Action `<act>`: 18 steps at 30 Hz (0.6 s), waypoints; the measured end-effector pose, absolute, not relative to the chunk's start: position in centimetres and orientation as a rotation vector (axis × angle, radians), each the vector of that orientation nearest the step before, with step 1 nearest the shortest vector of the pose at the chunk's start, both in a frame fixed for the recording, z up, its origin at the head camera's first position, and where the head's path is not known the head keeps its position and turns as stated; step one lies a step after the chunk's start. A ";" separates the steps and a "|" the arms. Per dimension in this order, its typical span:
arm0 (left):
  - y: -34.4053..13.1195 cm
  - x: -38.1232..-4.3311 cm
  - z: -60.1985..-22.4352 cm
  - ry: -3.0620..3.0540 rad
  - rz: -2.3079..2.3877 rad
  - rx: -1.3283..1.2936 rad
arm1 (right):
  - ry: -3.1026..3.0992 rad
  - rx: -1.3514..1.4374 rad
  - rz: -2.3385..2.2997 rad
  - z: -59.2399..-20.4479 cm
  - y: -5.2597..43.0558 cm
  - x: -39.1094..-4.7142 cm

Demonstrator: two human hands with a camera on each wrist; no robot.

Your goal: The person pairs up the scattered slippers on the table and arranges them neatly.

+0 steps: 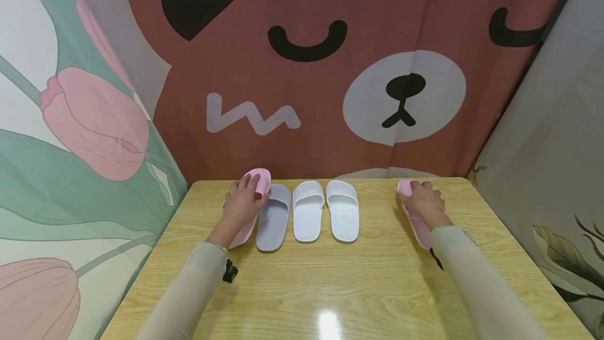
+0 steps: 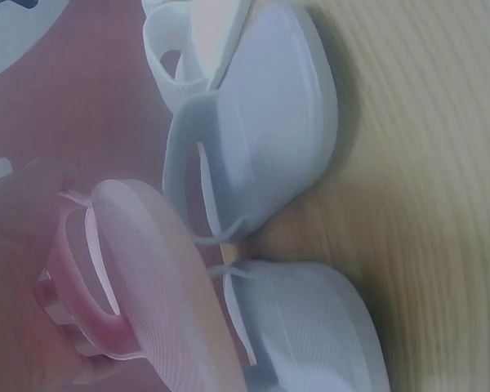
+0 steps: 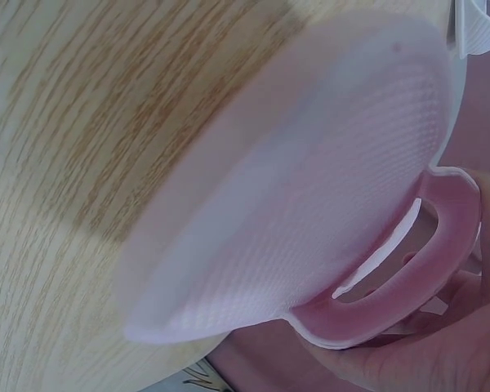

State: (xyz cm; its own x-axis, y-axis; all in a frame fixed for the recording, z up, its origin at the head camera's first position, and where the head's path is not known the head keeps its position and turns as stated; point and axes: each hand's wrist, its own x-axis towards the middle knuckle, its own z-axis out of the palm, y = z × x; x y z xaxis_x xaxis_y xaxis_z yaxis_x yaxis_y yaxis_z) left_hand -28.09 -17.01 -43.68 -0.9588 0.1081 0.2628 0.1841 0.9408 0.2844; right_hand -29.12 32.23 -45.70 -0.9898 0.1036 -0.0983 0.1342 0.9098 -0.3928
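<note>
My left hand (image 1: 243, 201) grips a pink slipper (image 1: 244, 234) near its strap, at the left of the row. In the left wrist view this pink slipper (image 2: 159, 286) is raised beside two grey slippers, one grey slipper (image 2: 282, 114) higher in the picture and another grey slipper (image 2: 318, 327) partly behind the pink one. Off to the right, my right hand (image 1: 425, 203) holds a second pink slipper (image 1: 419, 230) by its strap. The right wrist view shows that pink slipper (image 3: 310, 196) tilted, with the thumb and fingers about the strap; its shadow falls on the wood.
Two white slippers, the left white slipper (image 1: 308, 222) and the right white slipper (image 1: 344, 222), stand side by side between the hands, toes toward the back. The wooden table (image 1: 302, 287) ends against a brown bear-print curtain (image 1: 321, 83). Printed cloth hangs on both sides.
</note>
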 end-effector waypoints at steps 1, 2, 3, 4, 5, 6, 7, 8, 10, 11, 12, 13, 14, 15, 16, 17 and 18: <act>-16.9 -28.1 -43.7 -2.850 -0.447 -0.225 | 2.996 0.190 -0.623 -45.7 32.2 -29.1; -16.8 -28.0 -43.7 -2.847 -0.450 -0.229 | 2.996 0.191 -0.622 -45.7 32.2 -29.1; -16.6 -28.0 -43.7 -2.846 -0.449 -0.232 | 2.995 0.191 -0.621 -45.7 32.1 -29.1; -16.4 -28.0 -43.7 -2.845 -0.450 -0.236 | 2.994 0.192 -0.622 -45.7 32.1 -29.1; -16.3 -28.0 -43.8 -2.847 -0.452 -0.238 | 2.992 0.192 -0.623 -45.7 32.1 -29.1; -16.1 -28.1 -43.8 -2.849 -0.455 -0.237 | 2.992 0.191 -0.624 -45.7 32.0 -29.1; -15.9 -28.1 -43.8 -2.850 -0.459 -0.237 | 2.992 0.191 -0.626 -45.7 32.0 -29.1; -15.7 -28.1 -43.8 -2.854 -0.463 -0.235 | 2.992 0.189 -0.627 -45.6 32.0 -29.1; -15.4 -28.1 -43.9 -2.856 -0.471 -0.235 | 2.993 0.188 -0.631 -45.6 31.9 -29.0; -15.3 -28.1 -43.9 -2.856 -0.471 -0.236 | 2.994 0.186 -0.632 -45.5 31.9 -29.0; -15.1 -28.1 -43.9 -2.853 -0.475 -0.237 | 2.995 0.185 -0.634 -45.5 31.9 -29.0; -14.9 -28.1 -44.0 -2.851 -0.479 -0.237 | 2.996 0.184 -0.635 -45.5 31.9 -29.0; -14.8 -28.1 -44.0 -2.849 -0.483 -0.235 | 2.997 0.182 -0.635 -45.5 31.9 -29.0; -14.6 -28.1 -44.0 -2.845 -0.488 -0.236 | 2.997 0.181 -0.636 -45.4 31.9 -29.0; -14.5 -28.1 -44.0 -2.845 -0.489 -0.234 | 2.998 0.181 -0.637 -45.4 31.9 -29.0; -14.3 -28.1 -44.0 -2.845 -0.487 -0.233 | 2.998 0.182 -0.639 -45.5 31.9 -29.0; -14.1 -28.1 -44.0 -2.845 -0.488 -0.233 | 2.999 0.182 -0.641 -45.5 32.0 -29.0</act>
State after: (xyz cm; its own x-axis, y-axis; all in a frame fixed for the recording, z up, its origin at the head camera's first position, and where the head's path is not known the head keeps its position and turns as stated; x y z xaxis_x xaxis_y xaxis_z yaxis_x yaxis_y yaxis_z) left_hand -28.15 -14.14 -44.03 -0.9571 0.1144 0.2661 0.1965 0.9314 0.3063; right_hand -29.04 31.95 -45.46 -0.9905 0.1010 -0.0928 0.1301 0.9061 -0.4026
